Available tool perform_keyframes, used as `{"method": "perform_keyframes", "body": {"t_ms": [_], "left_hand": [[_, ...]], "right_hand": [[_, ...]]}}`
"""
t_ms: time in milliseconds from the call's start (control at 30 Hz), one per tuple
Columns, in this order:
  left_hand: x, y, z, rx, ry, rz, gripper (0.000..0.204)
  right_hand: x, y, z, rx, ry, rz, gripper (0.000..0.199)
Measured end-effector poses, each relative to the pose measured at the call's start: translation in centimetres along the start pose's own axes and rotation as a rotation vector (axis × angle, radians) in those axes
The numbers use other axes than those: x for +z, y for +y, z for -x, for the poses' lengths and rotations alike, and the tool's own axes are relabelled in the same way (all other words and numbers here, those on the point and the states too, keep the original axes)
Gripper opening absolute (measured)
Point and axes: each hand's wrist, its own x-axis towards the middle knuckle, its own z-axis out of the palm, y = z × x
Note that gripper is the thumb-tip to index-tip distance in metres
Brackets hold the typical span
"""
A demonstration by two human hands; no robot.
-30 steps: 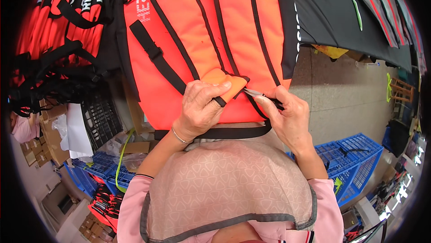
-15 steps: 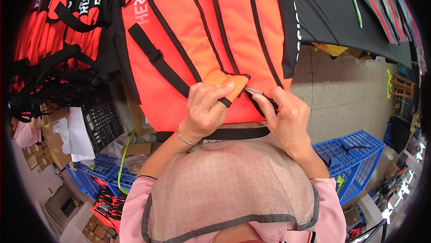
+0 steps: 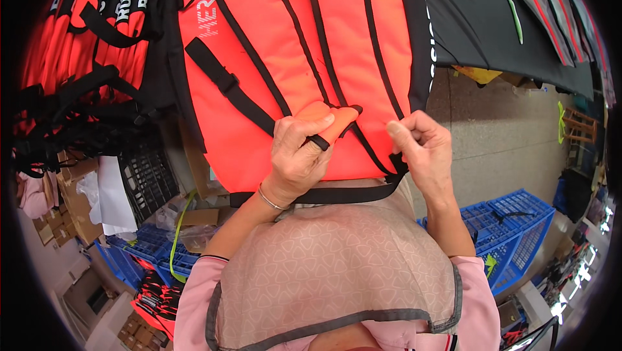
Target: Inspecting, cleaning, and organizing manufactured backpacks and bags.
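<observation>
A bright orange-red backpack [image 3: 236, 156] with black trim lies before me, its padded shoulder straps facing up. My left hand [image 3: 293, 160] is closed on the folded lower end of an orange shoulder strap [image 3: 338, 129], whose black-bound edge shows past the thumb. Just right of it, over the pack's lower right part, is my right hand [image 3: 424, 150], thumb and forefinger pinched together and the other fingers curled. Whatever it holds is hidden. Below those fingers a black webbing strap [image 3: 370, 149] runs down to the pack's lower corner.
More red and black bags [image 3: 97, 20] are stacked at the far left. A black-covered table [image 3: 479, 27] extends to the far right. Blue plastic crates [image 3: 508, 211] stand at right and lower left, with cardboard boxes [image 3: 81, 202] on the left. A grey apron [image 3: 337, 254] covers my front.
My right hand has drawn right, away from the strap end. The small metal tool seen in it before no longer shows. My left hand keeps its hold on the folded strap.
</observation>
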Motion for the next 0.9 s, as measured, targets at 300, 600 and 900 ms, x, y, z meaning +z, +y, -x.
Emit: {"method": "perform_keyframes", "body": {"t_ms": [300, 600, 900], "left_hand": [[0.1, 0.1, 0.0, -0.051, 0.023, 0.031, 0.032], [-0.1, -0.2, 0.3, -0.019, -0.009, 0.021, 0.025], [0.1, -0.5, 0.3, 0.003, -0.020, 0.021, 0.034]], "right_hand": [[2.4, 0.0, -1.3, -0.383, -0.016, 0.314, 0.032], [3.1, 0.9, -1.7, -0.606, 0.010, 0.644, 0.021], [-0.7, -1.5, -3.2, -0.123, -0.041, -0.590, 0.015]]}}
